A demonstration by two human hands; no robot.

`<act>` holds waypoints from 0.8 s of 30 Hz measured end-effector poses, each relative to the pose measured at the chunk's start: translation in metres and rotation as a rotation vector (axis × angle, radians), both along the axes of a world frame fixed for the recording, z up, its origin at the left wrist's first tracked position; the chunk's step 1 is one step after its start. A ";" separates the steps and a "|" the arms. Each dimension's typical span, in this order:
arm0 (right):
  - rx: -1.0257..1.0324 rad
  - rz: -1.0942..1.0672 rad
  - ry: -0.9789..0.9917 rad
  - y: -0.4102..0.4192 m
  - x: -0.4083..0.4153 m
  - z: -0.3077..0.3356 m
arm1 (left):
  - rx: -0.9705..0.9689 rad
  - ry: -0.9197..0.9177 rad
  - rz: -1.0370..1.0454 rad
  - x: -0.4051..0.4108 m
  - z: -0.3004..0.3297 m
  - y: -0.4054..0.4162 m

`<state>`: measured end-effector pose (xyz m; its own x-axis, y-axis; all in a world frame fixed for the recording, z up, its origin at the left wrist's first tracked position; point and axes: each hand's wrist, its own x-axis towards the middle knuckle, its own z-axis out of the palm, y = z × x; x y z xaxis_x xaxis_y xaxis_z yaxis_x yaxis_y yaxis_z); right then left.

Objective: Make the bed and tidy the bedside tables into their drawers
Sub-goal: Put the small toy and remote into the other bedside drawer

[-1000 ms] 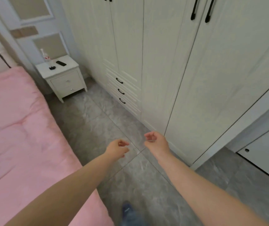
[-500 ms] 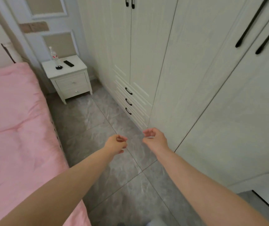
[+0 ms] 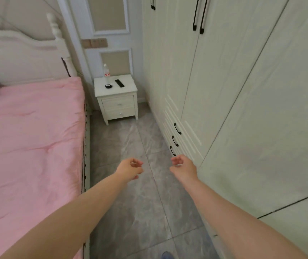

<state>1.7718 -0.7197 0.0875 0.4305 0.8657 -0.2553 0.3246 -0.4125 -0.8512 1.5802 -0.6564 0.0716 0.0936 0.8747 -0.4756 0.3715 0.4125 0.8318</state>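
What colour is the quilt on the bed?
Pink, plain, with stitched creases: the quilt shows clearly in the head view.

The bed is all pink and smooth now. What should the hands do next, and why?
Probably walk on toward the bedside table. Both the left hand and right hand are empty, and the bottle, remote control and small black object sit on top, with both drawers shut.
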 end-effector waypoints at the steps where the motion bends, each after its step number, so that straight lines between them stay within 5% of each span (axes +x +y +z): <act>1: -0.001 0.025 -0.015 0.013 0.001 0.001 | 0.006 0.002 0.030 0.000 0.001 0.006; 14: -0.020 0.207 -0.029 0.180 -0.056 -0.015 | 0.020 0.034 0.233 -0.067 -0.016 0.137; 24: 0.090 0.095 0.010 0.313 -0.110 0.011 | -0.003 -0.062 0.053 -0.108 0.008 0.279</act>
